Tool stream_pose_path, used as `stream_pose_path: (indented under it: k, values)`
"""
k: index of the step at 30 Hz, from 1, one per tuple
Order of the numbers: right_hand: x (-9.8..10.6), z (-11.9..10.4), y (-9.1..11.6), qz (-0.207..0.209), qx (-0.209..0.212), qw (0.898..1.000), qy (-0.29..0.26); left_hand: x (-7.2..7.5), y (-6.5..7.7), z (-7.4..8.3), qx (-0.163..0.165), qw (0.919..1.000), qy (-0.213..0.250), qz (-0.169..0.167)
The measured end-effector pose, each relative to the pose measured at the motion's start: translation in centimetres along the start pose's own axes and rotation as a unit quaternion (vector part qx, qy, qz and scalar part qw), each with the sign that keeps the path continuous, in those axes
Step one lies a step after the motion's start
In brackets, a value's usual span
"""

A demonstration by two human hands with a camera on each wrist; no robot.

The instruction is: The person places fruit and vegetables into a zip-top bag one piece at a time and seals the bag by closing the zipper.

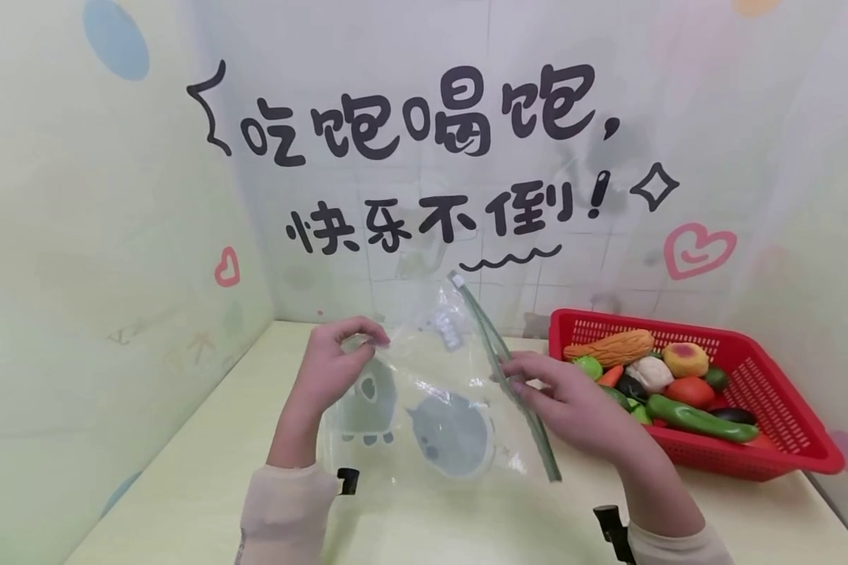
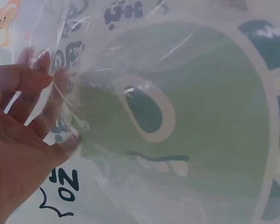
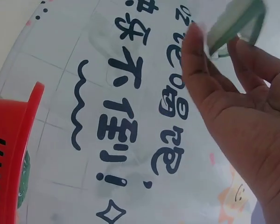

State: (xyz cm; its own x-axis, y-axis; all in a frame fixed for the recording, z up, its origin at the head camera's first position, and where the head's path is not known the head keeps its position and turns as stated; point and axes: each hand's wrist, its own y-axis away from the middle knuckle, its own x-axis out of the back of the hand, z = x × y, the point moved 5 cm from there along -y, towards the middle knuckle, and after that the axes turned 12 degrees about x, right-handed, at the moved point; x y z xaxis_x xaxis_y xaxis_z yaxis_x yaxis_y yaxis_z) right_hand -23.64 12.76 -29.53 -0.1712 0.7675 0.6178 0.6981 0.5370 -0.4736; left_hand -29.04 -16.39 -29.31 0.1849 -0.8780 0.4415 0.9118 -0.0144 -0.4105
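Note:
A clear zip bag [image 1: 448, 431] with printed cartoon animals hangs between both hands above the table. Its green zip edge [image 1: 491, 337] slants down along the right side, with a white slider [image 1: 456, 279] at the top end. My left hand [image 1: 332, 365] pinches the film at the bag's far side; in the left wrist view, thumb and fingers [image 2: 30, 79] meet the clear plastic. On the green edge my right hand [image 1: 565, 400] grips between thumb and fingers, also seen in the right wrist view. The bag looks flat, and nothing shows inside it.
To the right stands a red basket [image 1: 784, 408] holding toy vegetables, among them a green pepper [image 1: 699, 418], a tomato [image 1: 690, 391] and a corn-like yellow piece [image 1: 611, 348]. Printed walls enclose the pale table [image 1: 205, 479] at the back and sides.

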Motion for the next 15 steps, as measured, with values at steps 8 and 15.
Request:
stream_pose_path:
  k: [8, 15]
  values:
    - [0.2, -0.7, 0.3, 0.076, -0.015, 0.996, -0.038, -3.6, 0.8, 3.0, -0.133, 0.9783, -0.158, -0.022]
    - [-0.9, -1.4, -0.1, 0.060, 0.006, 0.998, -0.028, -7.4, 4.5, 8.2, -0.264, 0.9410, -0.118, -0.176]
